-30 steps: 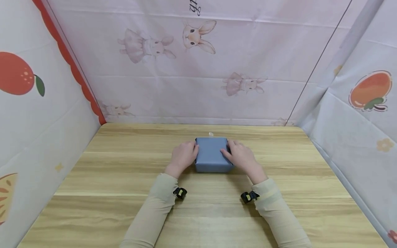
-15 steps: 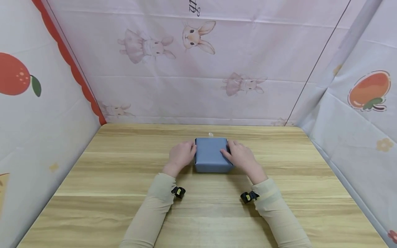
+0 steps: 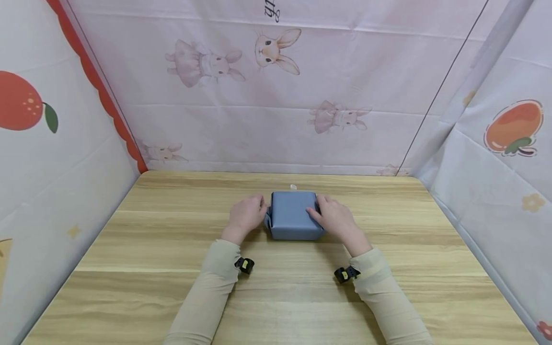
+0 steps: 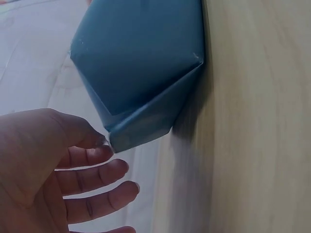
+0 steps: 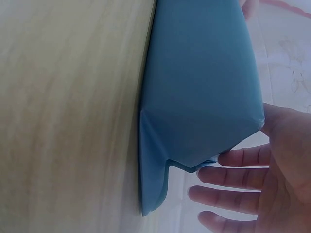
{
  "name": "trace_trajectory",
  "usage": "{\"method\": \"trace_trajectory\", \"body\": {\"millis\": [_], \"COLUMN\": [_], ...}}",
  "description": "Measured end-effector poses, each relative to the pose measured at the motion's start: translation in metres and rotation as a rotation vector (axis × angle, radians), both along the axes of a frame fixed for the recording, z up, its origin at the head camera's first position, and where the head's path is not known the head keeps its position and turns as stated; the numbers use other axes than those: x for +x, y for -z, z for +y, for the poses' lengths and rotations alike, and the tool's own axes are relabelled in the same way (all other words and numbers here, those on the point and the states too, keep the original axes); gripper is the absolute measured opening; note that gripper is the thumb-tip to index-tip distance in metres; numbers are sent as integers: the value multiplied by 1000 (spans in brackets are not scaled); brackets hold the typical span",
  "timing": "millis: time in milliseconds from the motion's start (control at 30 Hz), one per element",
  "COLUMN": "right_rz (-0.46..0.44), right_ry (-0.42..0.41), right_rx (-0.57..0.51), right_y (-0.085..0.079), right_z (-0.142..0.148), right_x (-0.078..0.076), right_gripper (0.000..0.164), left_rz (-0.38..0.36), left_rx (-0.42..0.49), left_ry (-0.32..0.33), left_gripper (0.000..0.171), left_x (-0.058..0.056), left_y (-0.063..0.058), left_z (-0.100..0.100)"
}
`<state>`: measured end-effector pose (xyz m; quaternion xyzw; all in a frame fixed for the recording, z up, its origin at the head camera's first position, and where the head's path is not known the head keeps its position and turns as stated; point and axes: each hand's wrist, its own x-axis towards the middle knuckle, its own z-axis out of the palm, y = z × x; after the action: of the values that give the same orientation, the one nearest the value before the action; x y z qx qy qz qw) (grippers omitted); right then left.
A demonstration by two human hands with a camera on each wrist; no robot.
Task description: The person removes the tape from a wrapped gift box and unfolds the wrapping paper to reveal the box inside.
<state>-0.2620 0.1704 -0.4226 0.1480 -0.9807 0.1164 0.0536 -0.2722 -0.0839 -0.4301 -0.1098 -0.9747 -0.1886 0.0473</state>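
Observation:
A box wrapped in blue paper [image 3: 294,211] lies on the wooden table, between both hands. At its left end, my left hand [image 3: 246,214] pinches the tip of a folded paper flap [image 4: 143,131] between thumb and index finger; the other fingers are spread below. My right hand [image 3: 336,218] holds the right end, thumb on the top face and fingers against the end side. A loose paper flap [image 5: 154,170] hangs out at that end, beside the fingertips in the right wrist view. What lies inside the paper is hidden.
A small whitish scrap [image 3: 293,187] lies just behind the box. The wooden table [image 3: 293,297] extends around it. Printed cloth walls [image 3: 276,134] close off the back and both sides.
My left hand has drawn away leftward from the box's left end, and a paper flap now sticks out there. The right hand and the box have stayed in place.

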Motion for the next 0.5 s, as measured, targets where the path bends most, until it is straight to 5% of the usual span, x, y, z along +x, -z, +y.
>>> {"method": "trace_trajectory", "body": {"millis": [500], "right_rz": [-24], "right_ry": [4], "right_rx": [6], "right_y": [-1], "right_z": [-1], "right_x": [1], "right_gripper": [41], "left_rz": [-22], "left_rx": [11], "left_ry": [-12], "left_gripper": [18], "left_x": [-2], "left_y": [-2], "left_z": [-14]}}
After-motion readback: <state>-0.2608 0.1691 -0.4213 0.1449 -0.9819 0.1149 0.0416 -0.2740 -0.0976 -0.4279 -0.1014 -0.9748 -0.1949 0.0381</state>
